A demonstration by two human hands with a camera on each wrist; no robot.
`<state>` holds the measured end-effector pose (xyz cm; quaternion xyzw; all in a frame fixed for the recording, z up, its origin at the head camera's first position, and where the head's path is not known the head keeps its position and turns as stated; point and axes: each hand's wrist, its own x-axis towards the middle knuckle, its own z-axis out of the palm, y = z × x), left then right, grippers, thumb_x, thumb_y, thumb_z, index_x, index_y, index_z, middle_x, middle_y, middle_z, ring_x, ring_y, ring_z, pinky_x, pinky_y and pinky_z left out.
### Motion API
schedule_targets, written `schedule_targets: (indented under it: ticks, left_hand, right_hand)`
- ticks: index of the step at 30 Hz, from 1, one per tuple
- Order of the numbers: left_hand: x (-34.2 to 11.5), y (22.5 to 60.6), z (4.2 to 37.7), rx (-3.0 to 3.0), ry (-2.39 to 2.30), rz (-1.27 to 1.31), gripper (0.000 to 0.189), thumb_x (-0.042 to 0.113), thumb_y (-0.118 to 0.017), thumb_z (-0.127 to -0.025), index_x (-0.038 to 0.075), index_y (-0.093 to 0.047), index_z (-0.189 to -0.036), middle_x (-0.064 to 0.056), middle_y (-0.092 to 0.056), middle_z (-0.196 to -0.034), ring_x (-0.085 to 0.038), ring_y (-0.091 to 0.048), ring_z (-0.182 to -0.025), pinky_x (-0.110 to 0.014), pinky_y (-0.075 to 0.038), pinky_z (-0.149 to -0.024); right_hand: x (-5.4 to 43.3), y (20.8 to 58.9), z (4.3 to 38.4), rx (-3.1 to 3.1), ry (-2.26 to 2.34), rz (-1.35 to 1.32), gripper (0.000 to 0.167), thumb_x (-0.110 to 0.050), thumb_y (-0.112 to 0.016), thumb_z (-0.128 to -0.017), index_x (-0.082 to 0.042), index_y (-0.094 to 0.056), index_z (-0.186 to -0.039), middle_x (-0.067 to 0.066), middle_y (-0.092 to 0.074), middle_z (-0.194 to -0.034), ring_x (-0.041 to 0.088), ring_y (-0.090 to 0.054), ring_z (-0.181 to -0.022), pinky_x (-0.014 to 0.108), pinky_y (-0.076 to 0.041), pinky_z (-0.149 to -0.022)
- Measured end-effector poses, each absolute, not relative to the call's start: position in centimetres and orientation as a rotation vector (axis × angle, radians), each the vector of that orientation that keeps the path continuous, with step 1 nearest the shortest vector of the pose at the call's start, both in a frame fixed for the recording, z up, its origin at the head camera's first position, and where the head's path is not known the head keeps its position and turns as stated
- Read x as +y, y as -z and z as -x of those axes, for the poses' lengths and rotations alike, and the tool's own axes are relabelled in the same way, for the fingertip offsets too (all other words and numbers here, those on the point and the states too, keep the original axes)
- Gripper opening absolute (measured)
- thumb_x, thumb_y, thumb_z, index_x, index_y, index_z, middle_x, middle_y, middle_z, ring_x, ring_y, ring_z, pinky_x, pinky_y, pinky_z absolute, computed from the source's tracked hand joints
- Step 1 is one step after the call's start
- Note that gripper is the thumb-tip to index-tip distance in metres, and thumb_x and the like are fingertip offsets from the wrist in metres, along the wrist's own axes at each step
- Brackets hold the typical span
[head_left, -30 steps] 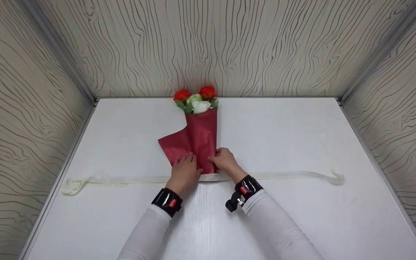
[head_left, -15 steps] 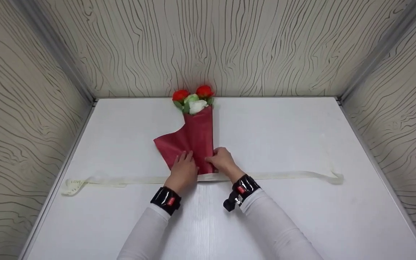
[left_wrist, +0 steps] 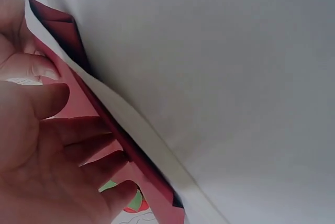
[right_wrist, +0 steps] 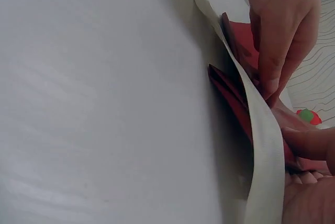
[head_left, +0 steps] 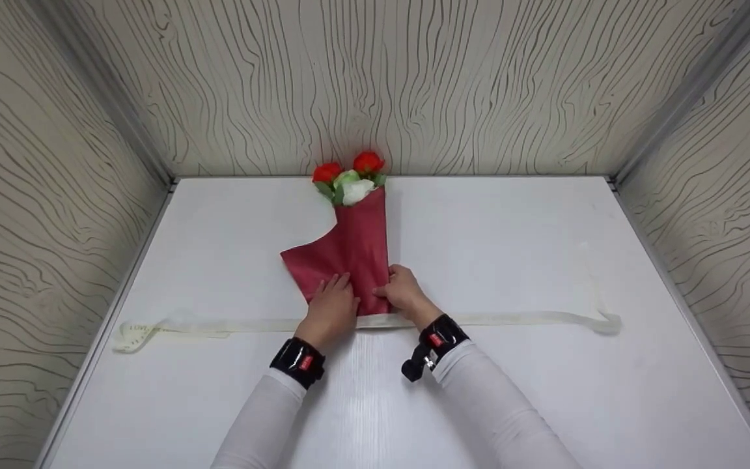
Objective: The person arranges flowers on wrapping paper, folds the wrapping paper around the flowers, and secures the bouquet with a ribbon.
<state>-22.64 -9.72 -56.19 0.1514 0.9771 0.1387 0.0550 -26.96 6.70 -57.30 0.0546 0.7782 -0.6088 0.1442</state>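
Dark red wrapping paper (head_left: 362,238) is folded around a small bouquet on the white table, its left flap spread outward. Out of the paper's top show red flowers (head_left: 368,162), a white flower (head_left: 357,191) and a pale green one. My left hand (head_left: 331,315) rests on the lower left of the paper, fingers extended. At the lower right edge, my right hand (head_left: 407,293) pinches the paper, thumb on top and fingers under the edge, as the right wrist view also shows. A pale ribbon (head_left: 512,318) runs crosswise at the paper's bottom edge. The stems are hidden inside the paper.
The ribbon's left end, printed with letters, curls near the table's left side; its right end bends back on the right. Panels with a wood-grain pattern (head_left: 375,85) stand behind the table (head_left: 512,241) and at both sides. The flowers lie close to the back panel.
The paper and flowers have shifted slightly left, and both hands moved a little left with them. The right hand keeps its pinch on the paper's edge.
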Motion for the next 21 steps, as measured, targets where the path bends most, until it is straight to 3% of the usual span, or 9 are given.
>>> schedule_targets:
  ticks: [4, 11, 21]
  left_hand:
    - [-9.5, 56.5, 22.5, 2.971, -0.474, -0.455, 0.047, 0.020, -0.050, -0.102, -0.007, -0.047, -0.140, -0.021, -0.042, -0.148, -0.035, -0.036, -0.138, -0.051, -0.024, -0.113]
    - [-9.1, 56.3, 22.4, 2.926, -0.583, -0.478, 0.054, 0.020, -0.046, -0.103, -0.006, -0.033, -0.148, -0.022, -0.032, -0.154, -0.036, -0.030, -0.142, -0.049, -0.023, -0.114]
    - [-8.4, 56.0, 22.5, 2.865, -0.808, -0.432, 0.062, 0.025, -0.044, -0.105, -0.003, -0.018, -0.154, -0.017, -0.012, -0.162, -0.031, -0.012, -0.148, -0.043, -0.018, -0.116]
  right_hand:
    - [7.2, 57.3, 27.1, 2.185, 1.824, -0.180, 0.029, 0.013, -0.069, -0.080, 0.005, -0.056, -0.106, 0.018, -0.064, -0.101, 0.022, -0.059, -0.086, 0.031, -0.052, -0.074]
    - [8.0, 57.4, 27.1, 2.098, 1.928, -0.174, 0.030, 0.015, -0.065, -0.083, 0.002, -0.054, -0.108, 0.018, -0.066, -0.098, 0.023, -0.064, -0.084, 0.033, -0.056, -0.071]
    - [9.2, 56.7, 27.3, 2.067, 2.017, -0.109, 0.032, 0.013, -0.065, -0.085, 0.002, -0.053, -0.113, 0.020, -0.068, -0.097, 0.026, -0.068, -0.085, 0.036, -0.057, -0.073]
